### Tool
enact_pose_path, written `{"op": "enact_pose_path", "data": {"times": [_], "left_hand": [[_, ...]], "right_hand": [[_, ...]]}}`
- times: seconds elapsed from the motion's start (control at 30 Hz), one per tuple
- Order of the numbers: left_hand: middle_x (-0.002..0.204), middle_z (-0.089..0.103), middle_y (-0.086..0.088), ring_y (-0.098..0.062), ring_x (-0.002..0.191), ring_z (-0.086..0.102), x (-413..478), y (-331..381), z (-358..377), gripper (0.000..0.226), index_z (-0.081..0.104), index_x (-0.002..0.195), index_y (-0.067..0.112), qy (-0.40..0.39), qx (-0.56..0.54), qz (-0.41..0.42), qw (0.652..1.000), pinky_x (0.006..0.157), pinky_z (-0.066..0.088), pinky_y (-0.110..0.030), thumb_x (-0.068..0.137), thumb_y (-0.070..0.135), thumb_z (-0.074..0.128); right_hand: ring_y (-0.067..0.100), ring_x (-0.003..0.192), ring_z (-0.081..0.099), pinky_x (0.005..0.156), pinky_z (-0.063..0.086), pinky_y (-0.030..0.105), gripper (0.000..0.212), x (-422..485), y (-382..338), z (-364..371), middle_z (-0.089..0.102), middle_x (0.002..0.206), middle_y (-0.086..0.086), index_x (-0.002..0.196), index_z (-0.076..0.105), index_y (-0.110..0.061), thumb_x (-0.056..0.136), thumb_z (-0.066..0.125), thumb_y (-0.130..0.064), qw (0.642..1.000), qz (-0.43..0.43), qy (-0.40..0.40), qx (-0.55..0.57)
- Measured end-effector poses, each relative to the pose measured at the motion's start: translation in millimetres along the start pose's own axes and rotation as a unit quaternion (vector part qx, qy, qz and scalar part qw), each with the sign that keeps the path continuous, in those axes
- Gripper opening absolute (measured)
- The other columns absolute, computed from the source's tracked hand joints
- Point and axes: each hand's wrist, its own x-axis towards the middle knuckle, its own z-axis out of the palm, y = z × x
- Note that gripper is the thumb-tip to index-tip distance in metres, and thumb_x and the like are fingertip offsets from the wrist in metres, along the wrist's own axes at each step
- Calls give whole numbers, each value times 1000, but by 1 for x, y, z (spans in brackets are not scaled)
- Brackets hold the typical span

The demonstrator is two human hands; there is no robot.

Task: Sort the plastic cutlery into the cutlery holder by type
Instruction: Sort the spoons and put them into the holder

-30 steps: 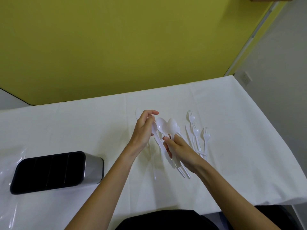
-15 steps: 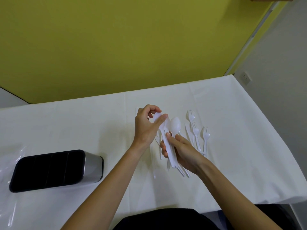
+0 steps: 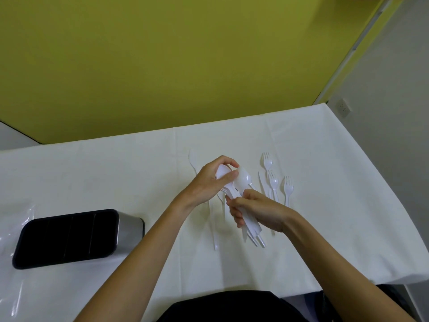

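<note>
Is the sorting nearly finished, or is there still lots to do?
It has barely begun. Nothing shows sticking out of the cutlery holder, though its slots are too dark to be sure. Both hands are gathering spoons: the right hand grips the handles and the left hand pinches a bowl. Three forks and a knife lie on the table.

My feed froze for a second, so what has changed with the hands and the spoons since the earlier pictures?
The left hand has closed on a white plastic spoon's bowl and brought it against the spoon bundle gripped by the right hand. A second ago it was only reaching for that spoon. The three white plastic forks, the black and silver cutlery holder and the white tablecloth are unchanged.
</note>
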Motion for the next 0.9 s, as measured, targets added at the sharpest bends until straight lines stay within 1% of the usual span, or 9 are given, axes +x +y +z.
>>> {"op": "enact_pose_path", "data": {"times": [0.17, 0.27, 0.33, 0.37, 0.47, 0.6, 0.73, 0.83, 0.9], "left_hand": [[104, 58, 15, -6, 104, 53, -1, -1, -6, 24, 60, 108, 25, -46, 31, 8, 998, 92, 43, -26, 88, 38, 65], [103, 57, 17, 2, 103, 50, -1, 3, -5, 29, 58, 105, 22, -23, 55, 13, 998, 87, 39, -13, 83, 38, 69], [97, 54, 17, -2, 94, 52, -2, 5, -3, 27, 57, 103, 19, 3, 43, 4, 999, 75, 41, -10, 85, 36, 68], [95, 53, 15, -5, 90, 52, -3, 6, -2, 24, 56, 103, 18, 13, 34, 0, 999, 70, 42, -10, 87, 34, 67], [97, 53, 15, -8, 94, 53, -4, 5, -1, 17, 57, 104, 19, 25, 34, -2, 999, 73, 41, -14, 89, 25, 64], [88, 57, 19, -4, 83, 57, -7, 5, -3, 21, 64, 108, 19, 23, -15, -12, 1000, 69, 44, -15, 89, 11, 61], [103, 62, -4, -9, 78, 60, -12, 8, -5, 25, 65, 110, 19, -25, -49, -29, 998, 58, 48, -17, 89, 5, 60], [99, 60, -4, -8, 72, 59, -13, 13, -6, 23, 65, 107, 21, -83, -36, -28, 996, 55, 46, -18, 88, 7, 64], [103, 60, -9, -6, 80, 58, -12, 15, -7, 23, 65, 102, 23, -102, -6, -12, 995, 62, 48, -17, 86, 8, 68]], "right_hand": [[16, 54, 52, 65, 48, 26, 29, -1, -11, -5, 57, 55, -1, 64, 50, -12, 92, 53, -18, 994, 46, 8, -98], [14, 61, 61, 75, 54, 31, 5, 1, -15, -1, 66, 71, -2, 94, 51, -21, 91, 55, -21, 980, 34, 48, -190], [14, 70, 64, 82, 53, 34, 34, 5, -12, 1, 69, 85, 3, 121, 43, -20, 90, 55, -27, 965, 21, 93, -245], [16, 74, 65, 85, 53, 36, 42, 6, -11, 3, 69, 90, 6, 127, 40, -18, 90, 55, -29, 961, 15, 110, -254], [19, 75, 69, 87, 54, 40, 41, 7, -7, 7, 70, 95, 8, 123, 44, -13, 89, 58, -32, 969, 2, 129, -213], [24, 83, 72, 88, 55, 38, 23, -1, -3, -1, 73, 93, 6, 107, 58, -11, 89, 65, -23, 998, -1, 57, -33], [29, 86, 69, 88, 54, 40, 26, -3, 4, -11, 72, 96, 11, 113, 59, -5, 92, 62, -20, 996, 16, -33, 85], [26, 84, 65, 82, 53, 34, 28, -2, 4, -10, 71, 92, 10, 110, 59, -6, 94, 53, -28, 988, 45, -99, 110], [21, 91, 66, 90, 50, 33, 29, -2, 3, -10, 72, 93, 9, 103, 61, -6, 99, 47, -31, 990, 50, -112, 62]]}}
